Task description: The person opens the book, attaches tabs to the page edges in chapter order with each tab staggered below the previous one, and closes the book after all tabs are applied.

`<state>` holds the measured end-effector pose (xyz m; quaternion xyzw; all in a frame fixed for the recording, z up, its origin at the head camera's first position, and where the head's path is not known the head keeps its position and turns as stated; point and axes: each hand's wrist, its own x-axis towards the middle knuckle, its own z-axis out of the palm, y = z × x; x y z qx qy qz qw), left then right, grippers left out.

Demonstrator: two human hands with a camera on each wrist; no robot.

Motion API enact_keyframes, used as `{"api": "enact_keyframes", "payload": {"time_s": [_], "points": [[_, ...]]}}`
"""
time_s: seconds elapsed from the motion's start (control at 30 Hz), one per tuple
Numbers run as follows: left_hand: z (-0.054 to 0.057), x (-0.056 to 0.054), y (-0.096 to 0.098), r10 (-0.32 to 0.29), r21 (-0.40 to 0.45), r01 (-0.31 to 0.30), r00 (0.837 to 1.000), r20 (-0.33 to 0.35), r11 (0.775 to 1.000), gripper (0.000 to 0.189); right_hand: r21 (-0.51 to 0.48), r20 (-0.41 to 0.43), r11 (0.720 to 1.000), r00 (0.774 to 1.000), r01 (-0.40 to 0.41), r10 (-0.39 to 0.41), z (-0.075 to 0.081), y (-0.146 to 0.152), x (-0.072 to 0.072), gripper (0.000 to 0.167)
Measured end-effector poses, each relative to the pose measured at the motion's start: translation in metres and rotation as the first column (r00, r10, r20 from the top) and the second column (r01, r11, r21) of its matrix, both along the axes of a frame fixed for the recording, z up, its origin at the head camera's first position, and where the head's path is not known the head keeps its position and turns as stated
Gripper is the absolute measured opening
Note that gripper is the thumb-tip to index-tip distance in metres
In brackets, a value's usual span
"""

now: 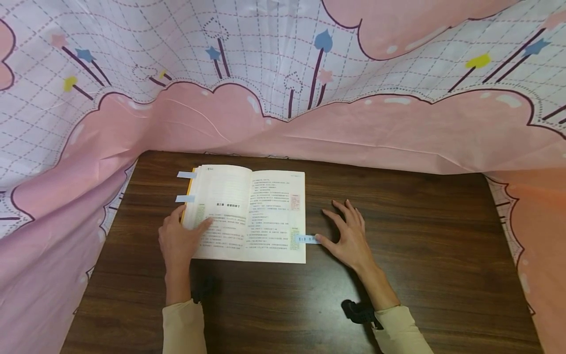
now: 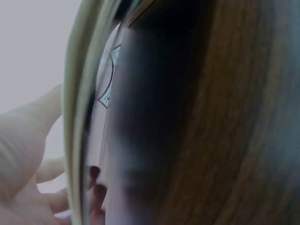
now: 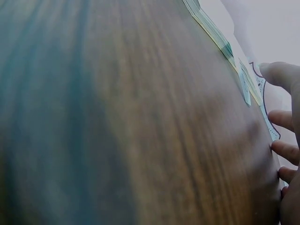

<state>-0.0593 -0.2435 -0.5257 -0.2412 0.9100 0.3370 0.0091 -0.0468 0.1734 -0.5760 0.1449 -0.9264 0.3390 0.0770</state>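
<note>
An open book [image 1: 274,211] with printed pages lies on the table. My left hand [image 1: 179,241] grips its left edge, the thumb on the left page and the other fingers around the side. In the left wrist view the book's page edge [image 2: 75,122] stands between thumb and fingers. A pale blue tab [image 1: 305,239] with writing sticks out from the right page. By that tab is my right hand [image 1: 351,238], fingers spread and holding nothing. Its thumb tip overlaps the tab's outer end in the head view; in the right wrist view the thumb [image 3: 281,75] looks apart from the tab.
Two more pale blue tabs, an upper tab [image 1: 186,174] and a lower tab [image 1: 184,198], stick out from the book's left side. The dark wooden table [image 1: 442,255] extends to the right. A pink and white patterned cloth [image 1: 353,128] hangs around the back and sides.
</note>
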Motion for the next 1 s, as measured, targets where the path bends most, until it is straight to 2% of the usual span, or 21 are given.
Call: {"api": "enact_keyframes", "payload": {"time_s": [0.13,0.33,0.67,0.83,1.0], "points": [[0.001,0.000,-0.007,0.016,0.021,-0.015,0.999,-0.034,1.000,0.085,-0.001,0.004,1.000,1.000,0.004,-0.004,0.000,-0.001,0.000,0.066],[0.002,0.001,-0.012,0.008,0.021,-0.006,0.996,-0.094,1.000,0.073,0.001,-0.003,1.000,1.000,0.009,-0.009,0.001,-0.001,-0.001,0.065],[0.005,0.001,-0.014,0.014,0.020,-0.012,0.993,-0.120,1.000,0.065,-0.002,-0.012,1.000,1.000,0.014,-0.014,-0.001,-0.001,0.000,0.064],[0.011,0.001,-0.017,-0.008,0.010,0.009,0.991,-0.134,1.000,0.062,0.000,-0.016,1.000,1.000,0.014,-0.014,0.000,-0.001,0.000,0.064],[0.018,0.002,-0.022,-0.057,-0.003,0.057,0.987,-0.152,0.998,0.059,0.002,-0.025,1.000,1.000,0.008,-0.008,0.000,-0.002,0.000,0.063]]}}
